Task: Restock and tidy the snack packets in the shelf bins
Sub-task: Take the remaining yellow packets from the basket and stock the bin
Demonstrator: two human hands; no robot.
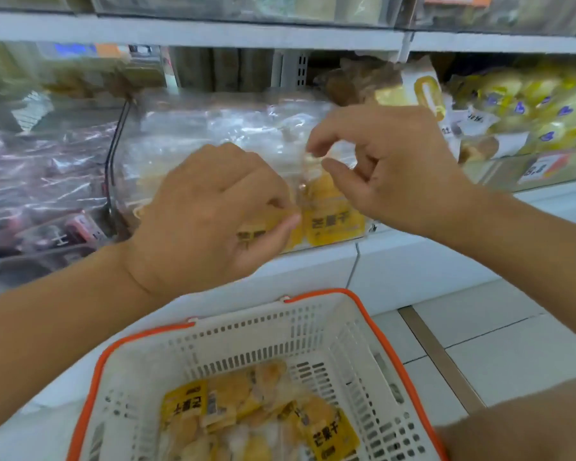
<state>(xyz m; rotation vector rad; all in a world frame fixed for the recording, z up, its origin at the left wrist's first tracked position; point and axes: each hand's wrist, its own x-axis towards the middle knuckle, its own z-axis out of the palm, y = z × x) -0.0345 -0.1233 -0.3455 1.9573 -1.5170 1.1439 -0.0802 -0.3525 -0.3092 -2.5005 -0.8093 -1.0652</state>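
My left hand (213, 211) pinches a yellow packet (266, 234), mostly hidden behind it. At two o'clock, my right hand (389, 168) pinches another packet's (333, 217) blurred clear top. The basket (313, 327) is cut off below.

Head view, down, near shelf (313, 261)

"芒果干" on yellow packet (334, 224)

White slotted basket (313, 331) with orange rim, yellow black-lettered snack packets (260, 417) inside it, matching yellow packets (333, 217) in the clear bin (187, 128) above the basket, dark reddish packets (40, 194) left of that bin
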